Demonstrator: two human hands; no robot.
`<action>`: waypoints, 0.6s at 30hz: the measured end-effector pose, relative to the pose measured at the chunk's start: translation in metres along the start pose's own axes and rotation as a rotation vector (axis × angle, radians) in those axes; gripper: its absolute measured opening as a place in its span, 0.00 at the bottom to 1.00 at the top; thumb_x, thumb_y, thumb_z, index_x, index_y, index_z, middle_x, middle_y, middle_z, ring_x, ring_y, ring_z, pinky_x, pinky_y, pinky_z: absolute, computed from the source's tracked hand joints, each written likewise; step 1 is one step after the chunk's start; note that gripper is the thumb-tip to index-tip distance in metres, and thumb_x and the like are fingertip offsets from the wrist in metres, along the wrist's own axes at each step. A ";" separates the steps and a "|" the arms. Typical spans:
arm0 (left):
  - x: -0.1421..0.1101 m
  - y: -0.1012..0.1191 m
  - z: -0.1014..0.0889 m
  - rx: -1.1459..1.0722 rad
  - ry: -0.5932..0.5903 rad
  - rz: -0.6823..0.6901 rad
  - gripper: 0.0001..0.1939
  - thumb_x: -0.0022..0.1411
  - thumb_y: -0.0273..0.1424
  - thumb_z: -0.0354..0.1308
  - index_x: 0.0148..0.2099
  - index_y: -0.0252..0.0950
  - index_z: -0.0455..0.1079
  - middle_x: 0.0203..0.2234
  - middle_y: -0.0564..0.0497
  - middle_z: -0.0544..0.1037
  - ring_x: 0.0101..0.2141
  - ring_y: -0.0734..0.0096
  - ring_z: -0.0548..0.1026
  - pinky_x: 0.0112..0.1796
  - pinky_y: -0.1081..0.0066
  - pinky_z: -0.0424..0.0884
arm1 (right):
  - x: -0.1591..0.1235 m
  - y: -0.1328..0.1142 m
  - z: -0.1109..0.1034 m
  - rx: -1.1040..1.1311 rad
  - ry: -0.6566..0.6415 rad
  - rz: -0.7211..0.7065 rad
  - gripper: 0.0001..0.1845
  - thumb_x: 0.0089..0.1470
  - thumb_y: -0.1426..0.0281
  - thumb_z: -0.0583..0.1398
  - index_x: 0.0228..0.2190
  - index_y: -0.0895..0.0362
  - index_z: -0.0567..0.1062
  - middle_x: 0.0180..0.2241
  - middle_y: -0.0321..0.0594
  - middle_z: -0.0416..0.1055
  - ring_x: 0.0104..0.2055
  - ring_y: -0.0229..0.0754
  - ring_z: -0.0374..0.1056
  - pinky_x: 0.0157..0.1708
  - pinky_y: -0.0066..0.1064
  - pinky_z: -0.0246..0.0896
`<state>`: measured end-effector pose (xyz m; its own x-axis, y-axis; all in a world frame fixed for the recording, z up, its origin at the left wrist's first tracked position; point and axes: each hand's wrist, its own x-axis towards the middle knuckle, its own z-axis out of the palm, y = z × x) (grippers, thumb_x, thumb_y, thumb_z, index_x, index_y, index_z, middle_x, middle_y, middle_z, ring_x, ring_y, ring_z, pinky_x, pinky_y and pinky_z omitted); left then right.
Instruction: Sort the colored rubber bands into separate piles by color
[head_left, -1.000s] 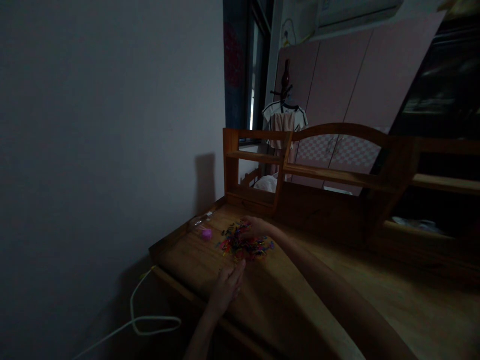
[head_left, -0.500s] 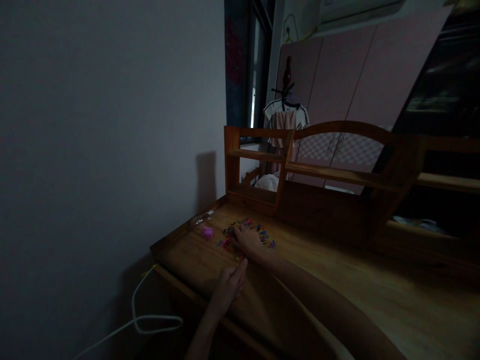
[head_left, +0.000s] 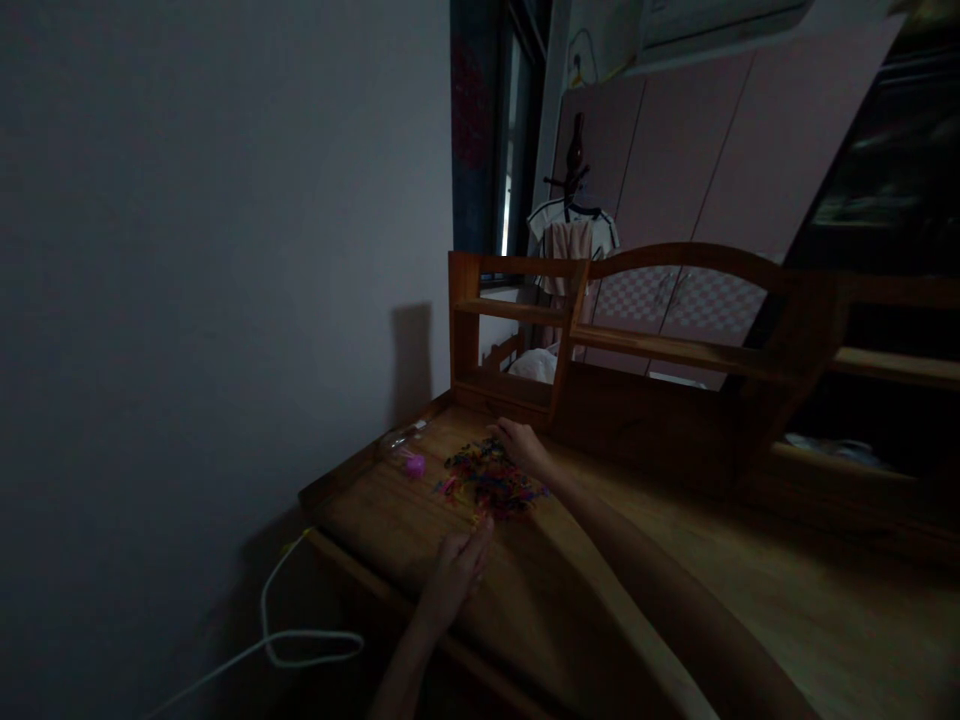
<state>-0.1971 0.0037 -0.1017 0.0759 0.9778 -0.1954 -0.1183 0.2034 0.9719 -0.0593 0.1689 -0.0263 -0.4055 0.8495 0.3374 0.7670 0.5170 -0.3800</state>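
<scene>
A heap of small colourful pieces [head_left: 487, 482] lies on the wooden desk [head_left: 592, 590] near its far left corner. My right hand [head_left: 520, 445] rests at the far edge of the heap, fingers spread flat over the pieces. My left hand [head_left: 459, 570] lies open on the desk at the near side of the heap, its fingertips close to the nearest pieces. A clear small jar with a pink lid [head_left: 405, 452] lies on its side to the left of the heap.
A wooden shelf unit [head_left: 525, 335] stands at the back of the desk. A grey wall [head_left: 210, 300] runs along the left. A white cable [head_left: 300, 640] hangs off the desk's left edge. Pink cupboards [head_left: 697, 170] and hanging clothes [head_left: 571, 240] are behind.
My right hand swept from the back of the heap forward over the pieces, then returned to the far edge. The left hand has stayed in place.
</scene>
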 end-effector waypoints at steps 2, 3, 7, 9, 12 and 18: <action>0.000 0.000 0.000 0.006 0.015 -0.006 0.30 0.50 0.57 0.57 0.21 0.37 0.50 0.13 0.61 0.51 0.12 0.84 0.49 0.15 0.78 0.43 | 0.000 0.001 0.000 0.063 0.006 -0.014 0.19 0.67 0.62 0.47 0.37 0.58 0.72 0.32 0.39 0.73 0.34 0.36 0.68 0.33 0.23 0.54; 0.000 0.000 0.000 0.010 0.010 -0.007 0.30 0.50 0.57 0.57 0.21 0.37 0.50 0.13 0.61 0.51 0.12 0.84 0.49 0.15 0.78 0.43 | -0.001 0.000 0.001 0.093 0.007 -0.023 0.18 0.66 0.62 0.48 0.37 0.58 0.73 0.33 0.39 0.73 0.34 0.36 0.68 0.33 0.22 0.55; 0.001 0.001 0.000 0.002 0.006 -0.002 0.30 0.50 0.57 0.56 0.21 0.38 0.49 0.12 0.61 0.50 0.12 0.83 0.49 0.15 0.77 0.42 | -0.008 -0.005 0.002 0.191 0.006 -0.054 0.16 0.63 0.61 0.52 0.37 0.59 0.74 0.35 0.39 0.74 0.35 0.37 0.67 0.34 0.23 0.56; 0.002 0.000 0.001 0.012 0.013 0.005 0.30 0.50 0.57 0.57 0.21 0.38 0.48 0.12 0.61 0.50 0.13 0.83 0.49 0.16 0.77 0.42 | -0.013 -0.007 -0.001 0.231 -0.011 -0.068 0.18 0.63 0.59 0.52 0.38 0.59 0.75 0.35 0.39 0.74 0.34 0.37 0.68 0.33 0.23 0.57; 0.001 0.000 0.001 0.094 0.075 0.100 0.28 0.52 0.54 0.57 0.22 0.38 0.51 0.13 0.61 0.50 0.14 0.81 0.51 0.17 0.77 0.45 | -0.021 -0.006 -0.009 0.304 -0.057 -0.081 0.20 0.62 0.57 0.52 0.39 0.58 0.76 0.35 0.38 0.75 0.36 0.37 0.70 0.34 0.23 0.59; 0.004 0.019 -0.017 0.362 0.458 0.495 0.18 0.56 0.46 0.58 0.38 0.36 0.64 0.33 0.50 0.72 0.38 0.65 0.72 0.41 0.69 0.67 | -0.049 0.021 -0.035 0.221 -0.156 0.170 0.18 0.60 0.57 0.55 0.42 0.56 0.76 0.40 0.40 0.75 0.40 0.39 0.71 0.38 0.24 0.62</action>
<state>-0.2156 0.0129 -0.0859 -0.3287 0.8900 0.3160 0.3064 -0.2160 0.9271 -0.0056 0.1346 -0.0204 -0.3648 0.9229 0.1233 0.7110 0.3616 -0.6031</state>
